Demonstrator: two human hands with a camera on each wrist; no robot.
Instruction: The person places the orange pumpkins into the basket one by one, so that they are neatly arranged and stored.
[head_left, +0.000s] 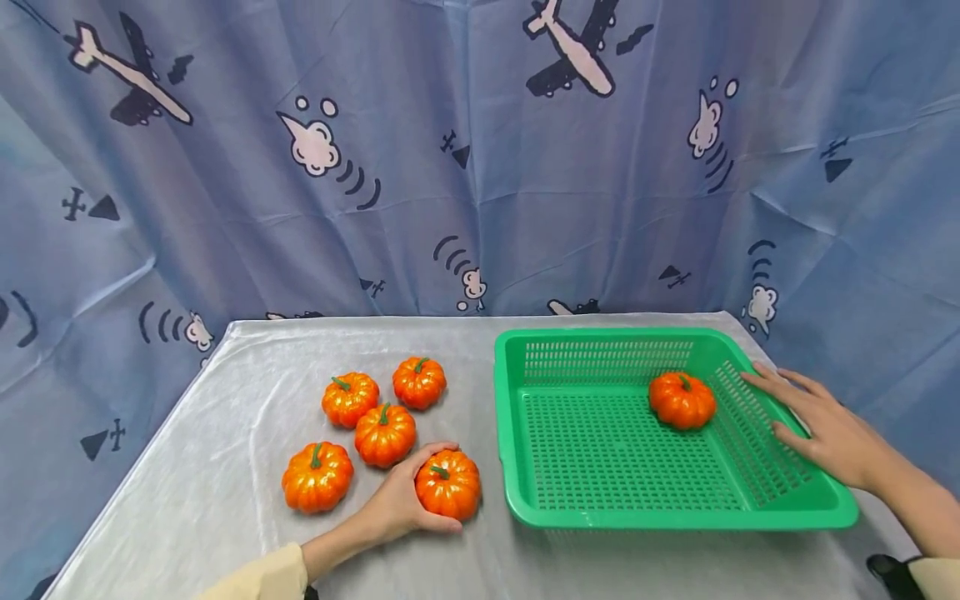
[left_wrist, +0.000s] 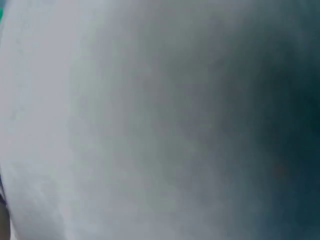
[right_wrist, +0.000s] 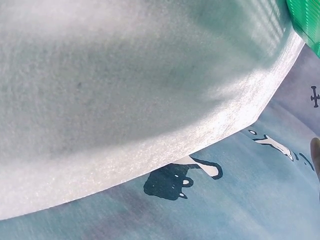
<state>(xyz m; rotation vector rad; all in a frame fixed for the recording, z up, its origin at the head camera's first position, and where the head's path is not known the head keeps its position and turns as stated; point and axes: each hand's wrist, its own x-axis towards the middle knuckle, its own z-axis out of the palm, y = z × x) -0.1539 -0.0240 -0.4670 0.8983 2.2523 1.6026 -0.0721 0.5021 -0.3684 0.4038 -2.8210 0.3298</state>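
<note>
My left hand (head_left: pixel 405 500) curls its thumb and fingers around a small orange pumpkin (head_left: pixel 448 485) on the table, left of the green basket (head_left: pixel 517 467). Whether this pumpkin is lifted, I cannot tell. Across the basket's right rim rests my right hand (head_left: pixel 832 429), its fingers extended. Inside the basket, toward the right, sits another orange pumpkin (head_left: pixel 682 400). Several more lie to the left, among them a pumpkin (head_left: pixel 317 477) at the front and a pumpkin (head_left: pixel 419 382) at the back. The left wrist view holds only blurred cloth and edges.
A pale cloth covers the table (head_left: pixel 247 400), whose edge also shows in the right wrist view. Behind it hangs a blue curtain (head_left: pixel 420 125) printed with airplanes. A corner of the basket (right_wrist: pixel 307 20) enters the right wrist view.
</note>
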